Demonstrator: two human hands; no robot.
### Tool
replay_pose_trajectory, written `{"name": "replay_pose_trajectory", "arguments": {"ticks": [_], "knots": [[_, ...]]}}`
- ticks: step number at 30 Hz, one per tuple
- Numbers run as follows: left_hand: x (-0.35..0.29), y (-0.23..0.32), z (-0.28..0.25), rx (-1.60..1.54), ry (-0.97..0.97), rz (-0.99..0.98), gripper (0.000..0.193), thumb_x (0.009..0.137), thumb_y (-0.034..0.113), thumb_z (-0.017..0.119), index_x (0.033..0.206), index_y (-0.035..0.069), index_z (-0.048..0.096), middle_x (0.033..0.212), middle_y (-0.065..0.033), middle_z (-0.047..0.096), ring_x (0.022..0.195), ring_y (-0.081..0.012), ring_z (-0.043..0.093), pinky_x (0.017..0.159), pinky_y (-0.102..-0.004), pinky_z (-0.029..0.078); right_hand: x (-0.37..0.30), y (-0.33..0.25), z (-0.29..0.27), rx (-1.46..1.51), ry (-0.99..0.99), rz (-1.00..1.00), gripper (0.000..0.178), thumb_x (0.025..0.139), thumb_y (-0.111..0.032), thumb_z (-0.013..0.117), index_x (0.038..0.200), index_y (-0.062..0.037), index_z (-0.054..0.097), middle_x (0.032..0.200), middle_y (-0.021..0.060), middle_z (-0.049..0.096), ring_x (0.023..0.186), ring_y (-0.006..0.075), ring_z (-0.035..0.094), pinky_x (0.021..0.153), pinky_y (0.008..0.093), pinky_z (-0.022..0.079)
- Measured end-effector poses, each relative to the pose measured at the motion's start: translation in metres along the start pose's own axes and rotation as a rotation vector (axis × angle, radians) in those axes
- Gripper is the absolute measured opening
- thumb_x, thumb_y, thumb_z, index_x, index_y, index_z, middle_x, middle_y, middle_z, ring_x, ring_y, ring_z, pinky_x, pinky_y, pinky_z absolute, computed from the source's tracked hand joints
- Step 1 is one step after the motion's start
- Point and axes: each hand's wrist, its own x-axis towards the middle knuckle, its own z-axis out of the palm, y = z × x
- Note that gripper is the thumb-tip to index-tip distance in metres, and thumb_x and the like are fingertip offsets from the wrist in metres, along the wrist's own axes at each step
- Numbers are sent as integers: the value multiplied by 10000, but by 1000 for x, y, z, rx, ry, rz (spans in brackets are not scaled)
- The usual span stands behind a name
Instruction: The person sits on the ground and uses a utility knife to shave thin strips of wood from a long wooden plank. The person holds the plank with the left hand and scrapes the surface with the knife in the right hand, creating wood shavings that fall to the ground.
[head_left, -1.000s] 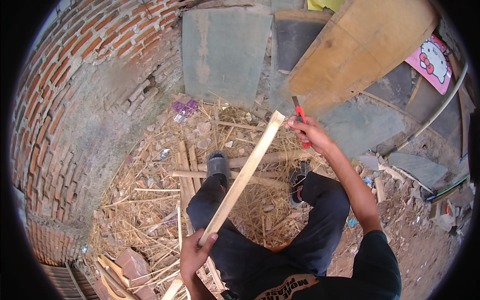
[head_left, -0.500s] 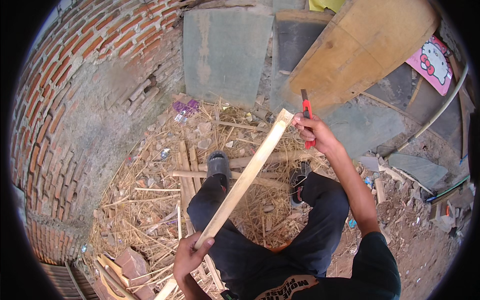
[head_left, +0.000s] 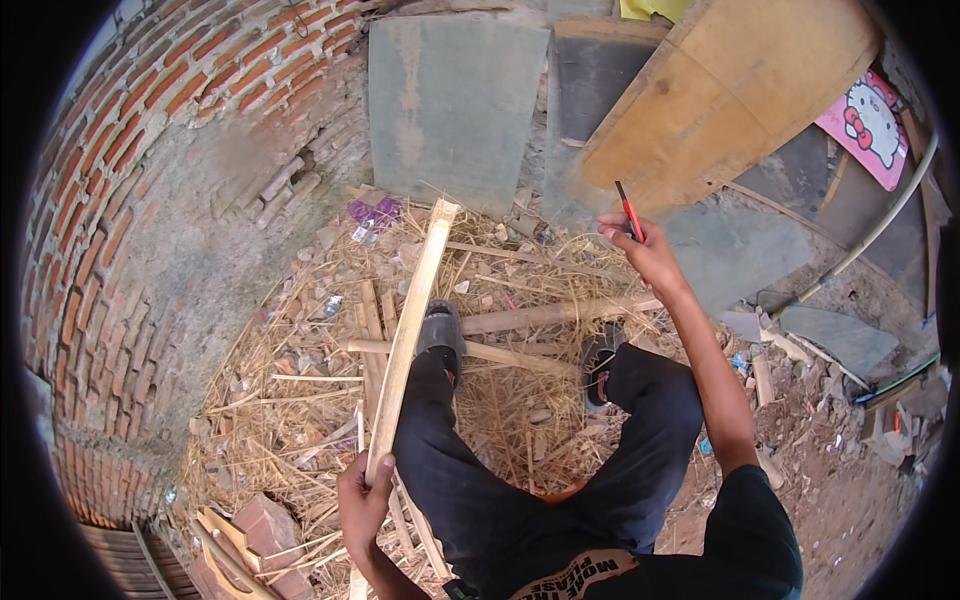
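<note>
Straw (head_left: 500, 425) lies around; our right hand (head_left: 652, 258) grips a partly hidden red cutter (head_left: 631, 216); our left hand (head_left: 364, 505) clasps a long, pale strip (head_left: 409, 335) by its near end.

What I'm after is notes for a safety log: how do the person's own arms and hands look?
Both the left hand and the right hand are bare, with no gloves, rings or watch visible. A plain, dark short sleeve ends above the right elbow; the left sleeve can't be made out clearly.
</note>
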Motion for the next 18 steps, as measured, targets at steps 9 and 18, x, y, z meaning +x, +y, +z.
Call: {"name": "replay_pose_trajectory", "arguments": {"ticks": [9, 18], "knots": [[13, 50, 70, -21, -74, 137, 344, 1097, 274, 721, 902, -3, 661, 649, 6, 472, 633, -78, 389, 550, -319, 341, -34, -55, 36, 3, -262, -71, 413, 1127, -388, 612, 1367, -75, 735, 880, 16, 717, 695, 64, 504, 675, 273, 392], [7, 103, 116, 69, -238, 361, 260, 1067, 240, 751, 1012, -13, 720, 632, -101, 592, 549, -133, 524, 531, -335, 412, -52, -66, 54, 288, -413, 118, 531, 1130, -532, 575, 1200, -28, 728, 753, 29, 652, 479, 38, 347, 457, 257, 268]]}}
